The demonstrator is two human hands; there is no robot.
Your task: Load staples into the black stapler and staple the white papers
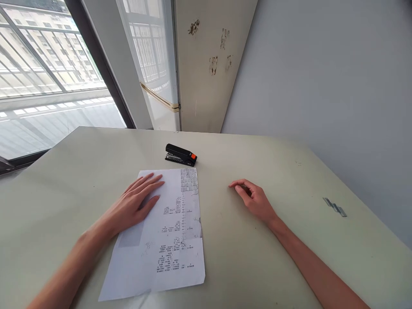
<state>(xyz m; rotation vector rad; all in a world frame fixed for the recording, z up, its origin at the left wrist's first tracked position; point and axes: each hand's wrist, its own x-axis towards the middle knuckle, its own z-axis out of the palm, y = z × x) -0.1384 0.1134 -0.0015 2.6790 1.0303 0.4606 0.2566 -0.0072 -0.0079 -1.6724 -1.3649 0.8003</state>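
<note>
My left fingers (pixel 148 187) lie flat and lightly spread, palm down, pressing rather than gripping: that's my left hand (pixel 135 204), left of centre in the frame, over the upper left part of the paper (pixel 154 240). Across to the right of centre, my right hand (pixel 257 204) hovers over or rests on the table (pixel 244 274), I can't tell which; its fingers curl loosely, thumb near the forefinger, and I see nothing in them. It's well apart from the sheet.

The paper itself lies flat, running from the middle of the frame down to the lower left, print over its right half. And here, at its upper right corner, a dense block of small staple-like rows (pixel 189 181)! That part looks done; whether any of it is fastened in, I can't make out. Just beyond the top edge sits the black stapler (pixel 180 155) with its orange patch, on its base, neither hand on it. So I'd call this a pause, with how much is left impossible to judge.

Further out, at the right of the frame, grey metal strips (pixel 335 207) lie slantwise on the table, probably staples, untouched. Behind everything, upper right, stands the plain wall (pixel 322 77).
</note>
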